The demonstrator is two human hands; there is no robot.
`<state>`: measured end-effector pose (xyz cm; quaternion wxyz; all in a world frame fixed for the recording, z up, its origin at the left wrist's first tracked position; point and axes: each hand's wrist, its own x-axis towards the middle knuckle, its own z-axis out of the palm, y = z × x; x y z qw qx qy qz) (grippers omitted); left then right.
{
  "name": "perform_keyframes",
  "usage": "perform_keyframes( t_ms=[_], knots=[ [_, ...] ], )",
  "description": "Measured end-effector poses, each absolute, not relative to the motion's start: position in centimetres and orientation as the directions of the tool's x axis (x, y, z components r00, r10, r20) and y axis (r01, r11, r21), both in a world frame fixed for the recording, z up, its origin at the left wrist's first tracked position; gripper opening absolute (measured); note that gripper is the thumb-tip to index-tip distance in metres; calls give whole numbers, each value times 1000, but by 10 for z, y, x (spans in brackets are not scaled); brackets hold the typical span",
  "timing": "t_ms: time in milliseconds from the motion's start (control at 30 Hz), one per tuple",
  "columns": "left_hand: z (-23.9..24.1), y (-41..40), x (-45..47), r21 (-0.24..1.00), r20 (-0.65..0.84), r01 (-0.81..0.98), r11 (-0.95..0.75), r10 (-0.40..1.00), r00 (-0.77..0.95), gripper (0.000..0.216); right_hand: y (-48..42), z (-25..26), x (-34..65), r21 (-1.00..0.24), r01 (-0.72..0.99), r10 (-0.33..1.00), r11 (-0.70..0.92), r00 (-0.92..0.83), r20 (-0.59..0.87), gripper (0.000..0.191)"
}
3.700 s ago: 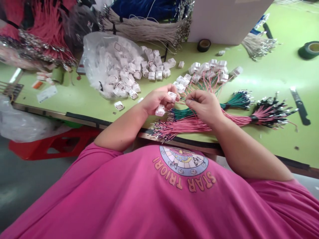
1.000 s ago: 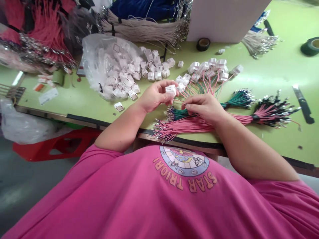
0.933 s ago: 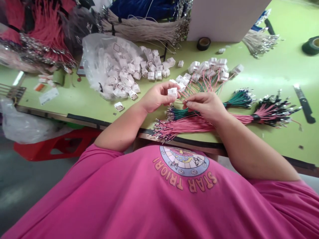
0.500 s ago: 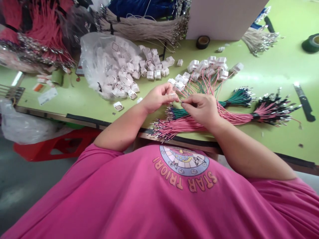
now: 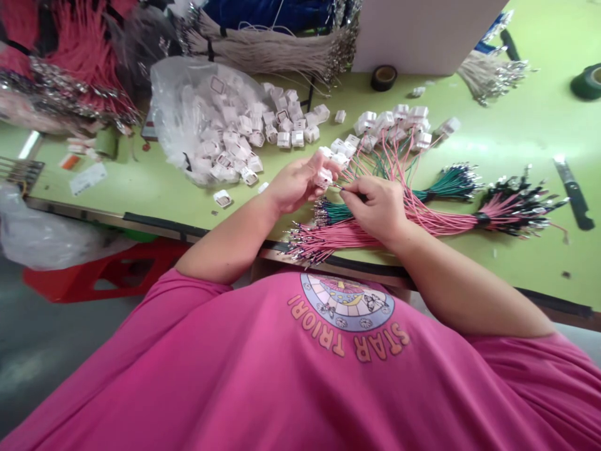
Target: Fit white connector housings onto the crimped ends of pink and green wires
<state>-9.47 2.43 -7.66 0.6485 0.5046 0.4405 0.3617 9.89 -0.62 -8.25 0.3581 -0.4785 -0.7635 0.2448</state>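
My left hand point(image 5: 300, 183) is closed around a white plastic connector housing point(image 5: 323, 178), its face turned toward my right hand. Pinched in my right hand point(image 5: 377, 203) is a wire with a small metal terminal point(image 5: 336, 186), its tip close to the housing; whether it touches cannot be told. Under and beside my right hand lie a bundle of pink wires point(image 5: 342, 237) and a bundle of green wires point(image 5: 453, 181). Just beyond my hands, several white housings point(image 5: 397, 119) have pink and green wires running from them.
A clear plastic bag point(image 5: 173, 113) spills loose white housings point(image 5: 237, 147) onto the green table. Farther back are beige wires point(image 5: 282, 53), a black tape roll point(image 5: 384, 77) and a pale box point(image 5: 422, 37). A utility knife point(image 5: 573, 193) lies at right; pink wire bundles point(image 5: 89, 56) are at far left.
The left fingers have shifted, so the white housing now shows between them. My right hand has moved slightly left, with the terminal still pinched near the housing.
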Motion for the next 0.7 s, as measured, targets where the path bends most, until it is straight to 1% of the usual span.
perform_keyframes(
  t_ms=[100,167,267,367,433,567,633,700],
  knots=[
    [-74,24,-98,963,-234,-22,270,871,431,39,-5,-83,99,-714,567,912,411,-270,310,18],
    [-75,24,-101,959,-238,-19,282,844,481,41,-4,-83,99,-713,577,917,399,-256,306,18],
    [-80,24,-104,965,-226,-3,263,833,504,48,-2,-84,100,-710,582,918,396,-257,302,17],
    [-84,24,-103,977,-205,55,206,840,502,53,0,-84,100,-700,592,916,400,-276,290,18],
    [-85,24,-102,985,-172,100,141,862,477,53,1,-85,100,-691,605,917,396,-295,267,18],
    [-84,25,-98,984,-34,171,-46,899,437,47,2,-85,99,-683,605,908,409,-341,242,18],
    [-83,25,-98,980,-5,179,-82,899,439,45,2,-85,99,-691,594,906,412,-346,243,17],
    [-83,25,-99,982,-1,171,-79,907,421,43,4,-84,100,-700,583,907,412,-336,254,16]
  ],
)
